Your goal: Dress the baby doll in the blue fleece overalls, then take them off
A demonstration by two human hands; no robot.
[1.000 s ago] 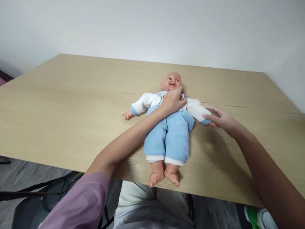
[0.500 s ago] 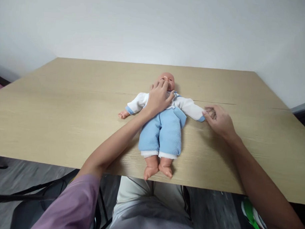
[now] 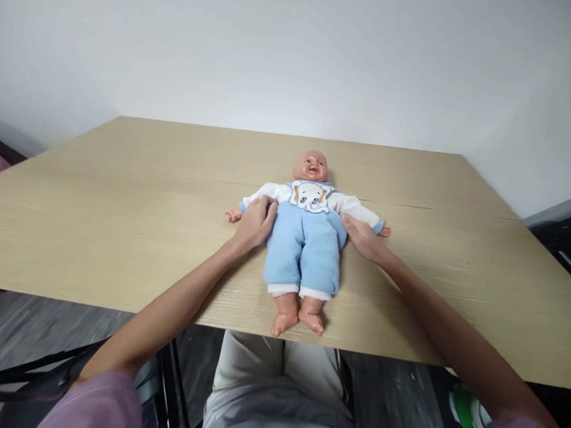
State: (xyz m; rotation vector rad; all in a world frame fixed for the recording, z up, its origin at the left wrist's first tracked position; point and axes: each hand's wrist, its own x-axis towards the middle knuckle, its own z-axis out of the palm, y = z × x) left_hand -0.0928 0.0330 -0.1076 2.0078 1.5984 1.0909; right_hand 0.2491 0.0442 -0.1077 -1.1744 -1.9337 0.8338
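Observation:
A baby doll [image 3: 303,249] lies on its back on the wooden table, its head away from me and its bare feet close to the front edge. It wears a blue and white outfit with an elephant face patch [image 3: 310,197] on the chest. My left hand [image 3: 257,220] is closed on the clothes at the doll's side, below the sleeve on the left; its fingertips are partly hidden. At the opposite side, my right hand [image 3: 363,238] pinches the blue cloth near the waist, under the other sleeve. Both doll arms stretch outward.
The wooden table [image 3: 126,221] reaches back to a pale wall [image 3: 291,64]. A black chair [image 3: 162,384] stands below on the left. Under the table's right side is a green and white object [image 3: 466,407], partly hidden by my forearm.
My left hand has come down from the doll's face and chest to its side, uncovering the elephant patch. My right hand has left the doll's hand and moved inward to its waist.

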